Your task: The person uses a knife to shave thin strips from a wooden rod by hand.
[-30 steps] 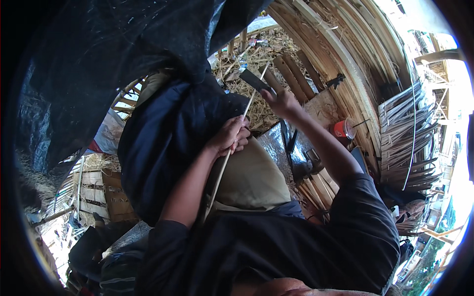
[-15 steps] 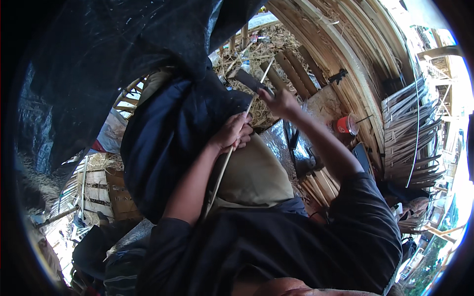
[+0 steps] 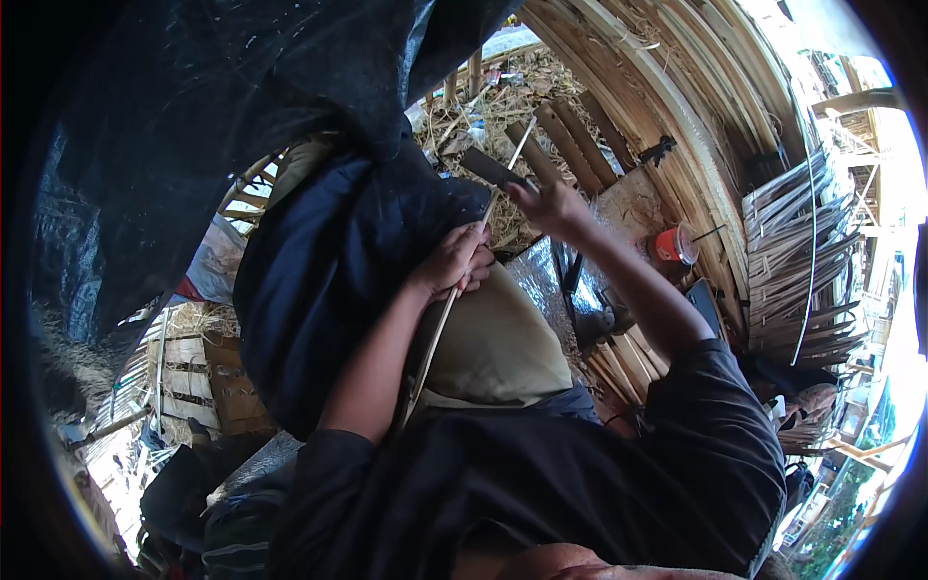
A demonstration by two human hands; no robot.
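Note:
My left hand point(image 3: 456, 259) is closed around a thin pale strip point(image 3: 522, 141), apparently bamboo or wood, resting over my thigh. The strip runs slanting from my torso, through the left fist, to a tip beyond both hands. My right hand point(image 3: 556, 207) is wrapped around the handle of a knife with a broad dark blade point(image 3: 491, 168). The blade points left and lies across the strip's far part; whether its edge touches the strip I cannot tell. Most of the handle is hidden in my fingers. Dark cloth point(image 3: 329, 261) and tan cloth point(image 3: 498, 338) cover my legs.
Shavings and litter point(image 3: 541, 77) cover the ground ahead, beside several wooden slats point(image 3: 570, 145). Long planks point(image 3: 667, 87) curve along the right. A red container point(image 3: 674, 245) stands near my right forearm, with dried-leaf thatch point(image 3: 802, 261) beyond. Black sheeting point(image 3: 222, 116) hangs at left.
The knife blade has shifted slightly down and right along the strip's far part. The left hand keeps its hold, almost still. The whole view has moved a little.

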